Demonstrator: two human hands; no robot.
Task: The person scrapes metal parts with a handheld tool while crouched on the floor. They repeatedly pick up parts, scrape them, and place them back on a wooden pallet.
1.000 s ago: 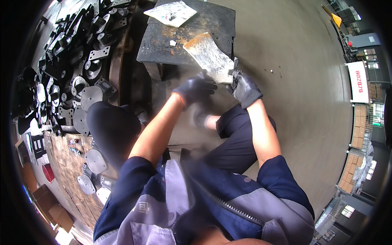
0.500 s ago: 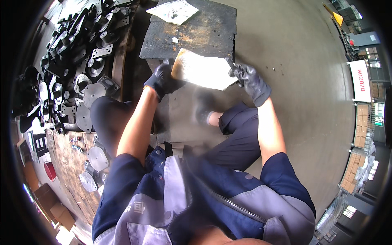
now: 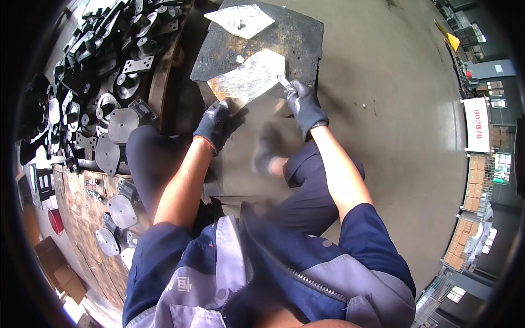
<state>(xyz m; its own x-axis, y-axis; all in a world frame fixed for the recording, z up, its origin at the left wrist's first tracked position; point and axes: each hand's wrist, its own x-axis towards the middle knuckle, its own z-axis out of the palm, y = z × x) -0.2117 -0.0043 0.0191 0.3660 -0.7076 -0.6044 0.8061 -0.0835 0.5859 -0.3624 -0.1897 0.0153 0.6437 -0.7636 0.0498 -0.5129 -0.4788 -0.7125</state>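
A white sheet (image 3: 252, 76) with grey streaks and a brown-stained left edge lies tilted over the near part of a dark, worn block-like stand (image 3: 301, 46). My left hand (image 3: 215, 123), in a dark glove, is closed on the sheet's lower left corner. At its right edge is my gloved right hand (image 3: 305, 106), fingers pinched together. A narrow grey piece (image 3: 283, 82) juts from those fingers against the sheet; whether it is a tool or part of the sheet I cannot tell. Farther back on the stand rests a second white sheet (image 3: 246, 19) with a small dark mark or object on it.
Many dark metal brackets (image 3: 139, 65) are piled at the left. Round-plated metal parts (image 3: 121, 210) sit on a wooden bench top (image 3: 82, 218). A small white scrap (image 3: 240, 59) is on the stand. Stacked boxes (image 3: 474, 180) and a white sign (image 3: 474, 124) stand far right.
The white sheet has come down onto the stand and turned, its right end swinging away from me. My right hand has moved left; my left hand has dropped slightly toward me.
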